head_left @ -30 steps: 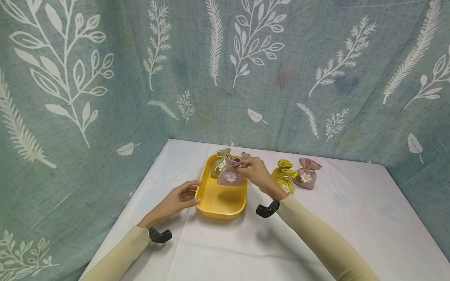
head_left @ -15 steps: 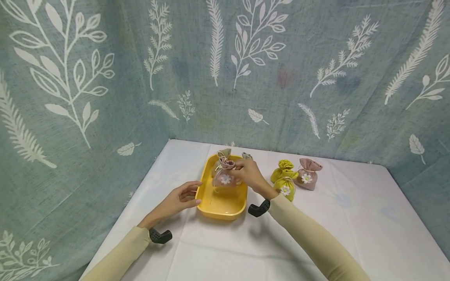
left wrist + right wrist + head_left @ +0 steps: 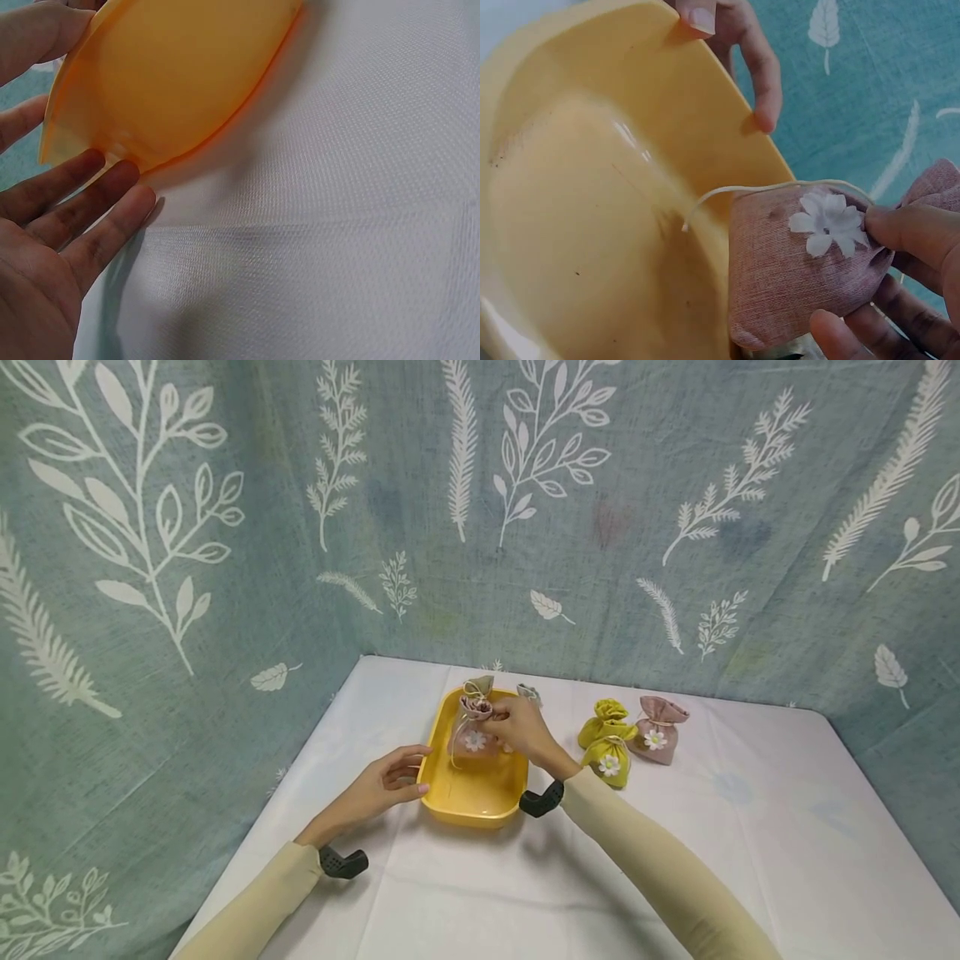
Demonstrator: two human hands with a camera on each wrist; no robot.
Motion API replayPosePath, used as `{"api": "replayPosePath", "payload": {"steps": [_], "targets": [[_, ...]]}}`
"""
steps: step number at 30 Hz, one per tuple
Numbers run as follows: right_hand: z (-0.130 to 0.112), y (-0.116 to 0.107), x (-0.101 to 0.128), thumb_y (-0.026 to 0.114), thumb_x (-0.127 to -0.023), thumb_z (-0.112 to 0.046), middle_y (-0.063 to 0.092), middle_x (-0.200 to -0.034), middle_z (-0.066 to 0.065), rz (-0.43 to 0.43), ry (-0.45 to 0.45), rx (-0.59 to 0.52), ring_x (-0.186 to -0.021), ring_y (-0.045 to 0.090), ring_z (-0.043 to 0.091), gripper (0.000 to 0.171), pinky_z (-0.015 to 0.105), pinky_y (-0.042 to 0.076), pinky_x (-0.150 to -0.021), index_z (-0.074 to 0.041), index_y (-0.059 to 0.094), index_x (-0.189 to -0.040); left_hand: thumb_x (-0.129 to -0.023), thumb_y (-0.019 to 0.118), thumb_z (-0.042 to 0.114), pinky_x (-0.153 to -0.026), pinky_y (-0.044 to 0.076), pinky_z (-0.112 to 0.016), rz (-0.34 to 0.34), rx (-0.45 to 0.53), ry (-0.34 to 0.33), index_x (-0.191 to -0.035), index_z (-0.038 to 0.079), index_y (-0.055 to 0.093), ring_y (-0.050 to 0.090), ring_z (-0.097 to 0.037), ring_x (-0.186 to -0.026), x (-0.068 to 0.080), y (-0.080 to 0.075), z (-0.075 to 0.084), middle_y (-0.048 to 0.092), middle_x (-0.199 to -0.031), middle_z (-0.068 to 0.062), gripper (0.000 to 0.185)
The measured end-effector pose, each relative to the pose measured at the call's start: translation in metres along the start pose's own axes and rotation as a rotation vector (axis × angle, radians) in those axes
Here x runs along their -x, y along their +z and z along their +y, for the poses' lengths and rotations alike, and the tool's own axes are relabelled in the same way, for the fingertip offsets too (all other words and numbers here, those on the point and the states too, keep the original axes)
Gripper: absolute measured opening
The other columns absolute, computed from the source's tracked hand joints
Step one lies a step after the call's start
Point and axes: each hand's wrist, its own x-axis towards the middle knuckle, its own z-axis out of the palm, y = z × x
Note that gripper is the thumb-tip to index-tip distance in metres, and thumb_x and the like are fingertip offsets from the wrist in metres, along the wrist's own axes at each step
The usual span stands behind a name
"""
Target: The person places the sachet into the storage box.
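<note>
My right hand pinches a dusty-pink drawstring pouch at its tied neck. A white fabric flower and a loose cream cord show on the pouch. It hangs inside the far part of a yellow plastic tray; whether it touches the tray floor I cannot tell. Behind it stands an olive-beige pouch, partly covered. The top of a grey pouch shows beyond my right hand, its lower part hidden. My left hand touches the tray's left rim and outer wall with its thumb and fairly straight fingers.
Right of the tray, two yellow-green pouches stand close together, one in front of the other. Beside them is another pink pouch with a white flower. A white cloth covers the table, and a leaf-patterned curtain borders it.
My right hand has carried the pink pouch left and slightly lower within the tray, in front of the olive-beige pouch. The left hand and tray have stayed nearly still.
</note>
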Motion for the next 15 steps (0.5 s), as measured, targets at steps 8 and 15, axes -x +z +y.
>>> {"api": "replayPosePath", "payload": {"steps": [8, 15], "targets": [[0.003, 0.009, -0.007, 0.082, -0.091, -0.025, 0.07, -0.073, 0.002, -0.035, 0.036, -0.027, -0.07, 0.072, 0.033, 0.013, 0.027, 0.052, -0.05, -0.012, 0.08, -0.093, -0.094, 0.079, 0.026, -0.104, 0.052, -0.033, 0.001, 0.013, -0.002, -0.151, 0.019, 0.048, 0.058, -0.032, -0.127, 0.0, 0.0, -0.002, 0.054, -0.146, -0.016, 0.066], [0.005, 0.018, -0.013, 0.079, -0.092, -0.016, 0.075, -0.084, 0.003, -0.017, -0.005, 0.025, -0.068, 0.072, 0.024, 0.016, 0.022, 0.055, -0.054, -0.011, 0.081, -0.107, -0.093, 0.08, 0.026, -0.105, 0.051, -0.035, 0.006, 0.026, -0.006, -0.152, 0.019, 0.048, 0.058, -0.032, -0.126, -0.001, 0.0, -0.001, 0.054, -0.145, -0.016, 0.067]]}}
